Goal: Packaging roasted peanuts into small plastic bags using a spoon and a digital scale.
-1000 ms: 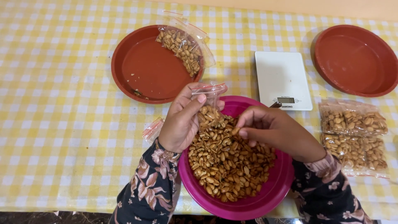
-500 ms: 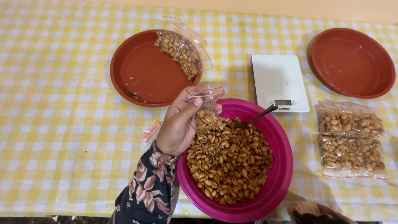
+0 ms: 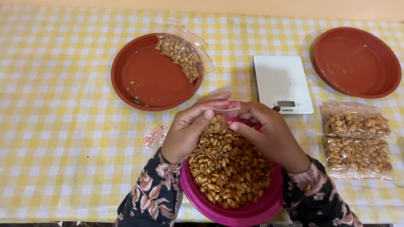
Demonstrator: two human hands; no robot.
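You hold a small bag (image 3: 221, 106) between both hands, left hand (image 3: 185, 132) and right hand (image 3: 269, 134) pinching its rim, over the pink bowl (image 3: 235, 210) of peanuts (image 3: 225, 168) at the near edge; filling seems underway, so keep its mouth spread

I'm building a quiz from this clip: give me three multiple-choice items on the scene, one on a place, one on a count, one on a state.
1. Where does the white flat kitchen scale lie?
A. inside the magenta round bowl
B. between the two brown round plates
C. under the sealed bags

2. How many filled clear bags of peanuts lie at the table's right edge?
A. two
B. four
C. none

3. The small clear zip bag over the magenta round bowl is:
A. lying flat on the scale
B. tucked inside a plate
C. held by both hands

B: a plate lies either side. A: two are stacked there. C: left hand and right hand pinch it.
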